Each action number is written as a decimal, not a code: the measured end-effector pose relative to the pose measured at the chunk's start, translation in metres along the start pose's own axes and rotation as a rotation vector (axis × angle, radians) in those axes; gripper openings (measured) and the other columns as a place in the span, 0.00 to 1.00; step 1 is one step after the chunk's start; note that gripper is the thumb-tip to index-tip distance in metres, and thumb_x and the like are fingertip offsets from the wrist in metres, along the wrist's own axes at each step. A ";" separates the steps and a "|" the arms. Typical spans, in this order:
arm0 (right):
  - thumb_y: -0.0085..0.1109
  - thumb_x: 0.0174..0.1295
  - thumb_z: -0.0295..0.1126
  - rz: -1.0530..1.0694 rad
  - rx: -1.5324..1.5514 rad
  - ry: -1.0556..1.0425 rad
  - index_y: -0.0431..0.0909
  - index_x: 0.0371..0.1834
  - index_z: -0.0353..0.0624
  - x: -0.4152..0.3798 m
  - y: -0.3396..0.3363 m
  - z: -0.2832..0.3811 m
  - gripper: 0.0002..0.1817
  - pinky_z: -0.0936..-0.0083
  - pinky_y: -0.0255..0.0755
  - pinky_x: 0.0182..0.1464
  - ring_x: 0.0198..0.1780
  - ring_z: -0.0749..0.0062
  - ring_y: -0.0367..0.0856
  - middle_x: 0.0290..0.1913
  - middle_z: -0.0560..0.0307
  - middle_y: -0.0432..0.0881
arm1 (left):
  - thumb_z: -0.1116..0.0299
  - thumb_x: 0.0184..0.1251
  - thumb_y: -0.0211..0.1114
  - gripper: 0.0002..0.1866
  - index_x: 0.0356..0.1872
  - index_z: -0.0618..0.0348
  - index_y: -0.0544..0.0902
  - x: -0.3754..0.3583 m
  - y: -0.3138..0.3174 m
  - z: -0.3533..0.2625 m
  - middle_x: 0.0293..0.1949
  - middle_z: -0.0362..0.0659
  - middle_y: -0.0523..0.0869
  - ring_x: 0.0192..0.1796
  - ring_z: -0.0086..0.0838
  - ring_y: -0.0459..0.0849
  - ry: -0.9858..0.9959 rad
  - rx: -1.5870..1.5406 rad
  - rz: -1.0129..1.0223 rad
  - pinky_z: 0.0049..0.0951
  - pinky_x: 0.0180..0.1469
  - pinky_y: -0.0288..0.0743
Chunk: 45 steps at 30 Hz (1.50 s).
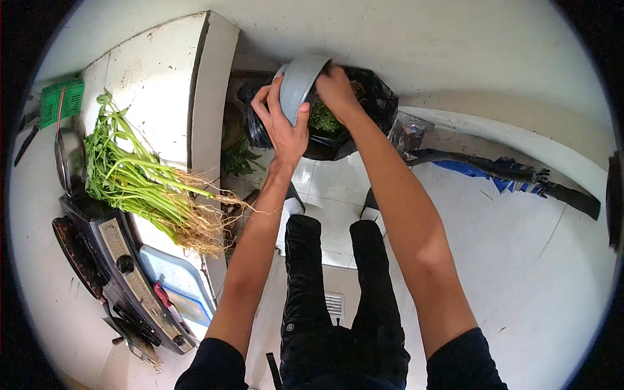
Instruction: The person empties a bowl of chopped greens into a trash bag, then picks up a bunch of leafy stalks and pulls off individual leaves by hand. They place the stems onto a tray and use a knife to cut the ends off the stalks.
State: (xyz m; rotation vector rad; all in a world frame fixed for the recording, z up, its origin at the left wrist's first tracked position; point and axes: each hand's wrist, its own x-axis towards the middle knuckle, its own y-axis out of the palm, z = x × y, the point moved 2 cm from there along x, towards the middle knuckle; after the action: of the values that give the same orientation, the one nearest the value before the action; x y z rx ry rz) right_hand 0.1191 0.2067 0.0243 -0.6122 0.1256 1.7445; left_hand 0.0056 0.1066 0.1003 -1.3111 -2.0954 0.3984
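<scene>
A grey bowl (300,81) is tipped on its side over a bin lined with a black bag (380,107). My left hand (284,120) grips the bowl's outside, fingers spread along its wall and thumb near the rim. Reaching to the bowl's mouth from the right, my right hand (336,94) has its fingers bent inward. The bowl's rim partly hides those fingertips, and I cannot make out what they hold. Chopped green scraps (323,118) lie in the bag below my hands.
Leafy green stalks with roots (149,182) lie on the white counter (146,78) at left. Near them are a stove (133,270), a light-blue tray (172,273) and a red-handled knife (162,294). A green basket (63,102) stands far left. A blue-and-black umbrella-like object (487,170) lies right.
</scene>
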 end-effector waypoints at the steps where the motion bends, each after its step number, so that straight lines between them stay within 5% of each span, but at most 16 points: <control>1: 0.56 0.66 0.40 0.059 -0.111 0.122 0.86 0.49 0.36 -0.001 0.003 -0.009 0.20 0.48 0.76 0.63 0.58 0.31 0.82 0.50 0.33 0.87 | 0.39 0.76 0.58 0.38 0.74 0.59 0.70 0.000 0.000 -0.003 0.62 0.60 0.69 0.65 0.51 0.66 -0.018 -0.013 -0.002 0.51 0.70 0.61; 2: 0.56 0.66 0.41 0.117 -0.222 0.244 0.86 0.50 0.37 0.000 0.004 -0.018 0.20 0.48 0.76 0.63 0.59 0.31 0.82 0.50 0.33 0.87 | 0.39 0.76 0.58 0.38 0.74 0.59 0.70 0.000 0.001 -0.004 0.62 0.60 0.69 0.65 0.51 0.66 -0.008 0.002 -0.003 0.51 0.70 0.61; 5: 0.59 0.64 0.42 0.160 -0.749 -0.007 0.85 0.49 0.34 -0.046 -0.017 0.026 0.21 0.49 0.76 0.62 0.58 0.30 0.82 0.49 0.30 0.86 | 0.42 0.74 0.61 0.38 0.74 0.60 0.70 0.000 -0.002 0.003 0.62 0.59 0.69 0.64 0.52 0.67 0.009 0.031 -0.014 0.51 0.70 0.61; 7: 0.60 0.64 0.41 0.090 -0.621 -0.017 0.84 0.49 0.33 -0.038 -0.023 0.024 0.21 0.48 0.77 0.62 0.57 0.30 0.82 0.49 0.30 0.86 | 0.46 0.71 0.68 0.38 0.73 0.61 0.70 0.005 -0.006 0.003 0.61 0.59 0.67 0.62 0.52 0.67 0.000 0.019 -0.033 0.50 0.69 0.62; 11: 0.63 0.63 0.39 -0.054 -0.180 -0.282 0.82 0.49 0.33 -0.020 -0.015 0.028 0.20 0.46 0.79 0.59 0.56 0.31 0.83 0.49 0.32 0.86 | 0.41 0.76 0.59 0.37 0.72 0.61 0.71 0.007 -0.004 0.004 0.60 0.60 0.71 0.65 0.52 0.67 0.022 0.012 0.013 0.51 0.70 0.61; 15: 0.65 0.62 0.37 -0.039 -0.494 -0.238 0.83 0.53 0.35 -0.004 0.010 -0.018 0.20 0.50 0.80 0.59 0.58 0.36 0.83 0.55 0.36 0.85 | 0.42 0.74 0.62 0.38 0.73 0.61 0.70 0.001 -0.001 -0.005 0.62 0.59 0.69 0.65 0.52 0.67 -0.002 0.014 0.062 0.50 0.70 0.62; 19: 0.66 0.60 0.37 0.284 -0.985 0.013 0.84 0.54 0.39 -0.050 -0.008 0.026 0.20 0.55 0.80 0.61 0.58 0.46 0.85 0.56 0.41 0.85 | 0.47 0.72 0.67 0.36 0.72 0.60 0.71 -0.003 0.001 -0.001 0.62 0.59 0.69 0.64 0.53 0.68 0.018 0.048 0.060 0.51 0.70 0.63; 22: 0.65 0.61 0.37 0.113 -0.841 -0.107 0.86 0.51 0.39 -0.054 -0.014 0.037 0.18 0.58 0.81 0.60 0.58 0.48 0.86 0.56 0.42 0.86 | 0.51 0.71 0.70 0.35 0.71 0.59 0.72 -0.002 -0.004 0.002 0.62 0.59 0.70 0.64 0.53 0.69 -0.030 0.035 0.071 0.50 0.70 0.63; 25: 0.63 0.62 0.38 0.128 -0.743 -0.457 0.88 0.49 0.42 -0.034 -0.004 0.014 0.17 0.59 0.81 0.58 0.57 0.52 0.87 0.54 0.44 0.88 | 0.53 0.70 0.71 0.34 0.71 0.58 0.72 -0.004 -0.004 0.001 0.61 0.58 0.71 0.65 0.53 0.69 -0.049 0.024 0.122 0.49 0.70 0.64; 31: 0.60 0.64 0.38 0.250 -1.265 -0.308 0.90 0.46 0.47 -0.051 0.008 -0.004 0.14 0.61 0.83 0.52 0.49 0.58 0.91 0.47 0.48 0.91 | 0.58 0.71 0.70 0.32 0.71 0.59 0.72 -0.011 -0.001 0.002 0.62 0.58 0.73 0.66 0.52 0.68 -0.013 0.018 0.175 0.49 0.71 0.63; 35: 0.65 0.61 0.38 0.418 -1.270 -0.228 0.89 0.50 0.46 -0.062 0.002 0.029 0.17 0.60 0.83 0.52 0.51 0.59 0.90 0.51 0.47 0.90 | 0.60 0.71 0.69 0.31 0.71 0.61 0.71 -0.011 -0.003 0.002 0.64 0.58 0.74 0.66 0.52 0.67 -0.084 0.001 0.085 0.50 0.71 0.63; 38: 0.68 0.58 0.38 0.118 -0.731 -0.612 0.89 0.49 0.45 -0.051 0.016 0.004 0.17 0.59 0.83 0.52 0.52 0.57 0.90 0.50 0.46 0.90 | 0.55 0.75 0.66 0.31 0.70 0.63 0.70 -0.007 -0.005 0.003 0.63 0.58 0.74 0.66 0.52 0.68 -0.044 0.015 0.074 0.49 0.71 0.63; 41: 0.68 0.58 0.37 0.183 -1.045 -0.555 0.88 0.48 0.43 -0.047 0.018 0.000 0.16 0.58 0.84 0.53 0.54 0.55 0.90 0.50 0.45 0.90 | 0.49 0.77 0.62 0.33 0.70 0.64 0.70 -0.009 -0.009 0.001 0.63 0.58 0.75 0.66 0.52 0.69 0.021 0.015 0.091 0.49 0.71 0.63; 45: 0.66 0.60 0.37 0.199 -1.038 -0.223 0.88 0.46 0.43 -0.053 0.012 0.010 0.15 0.58 0.84 0.52 0.54 0.54 0.89 0.50 0.44 0.89 | 0.45 0.79 0.58 0.34 0.70 0.65 0.70 -0.010 -0.009 0.005 0.64 0.59 0.74 0.66 0.52 0.70 0.004 0.017 0.055 0.49 0.71 0.63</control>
State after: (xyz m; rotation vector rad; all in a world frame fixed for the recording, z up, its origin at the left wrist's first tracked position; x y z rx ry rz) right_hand 0.1123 0.1607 0.0546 -1.1527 -0.9576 1.9909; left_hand -0.0011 0.0942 0.0987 -1.3607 -2.0518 0.4360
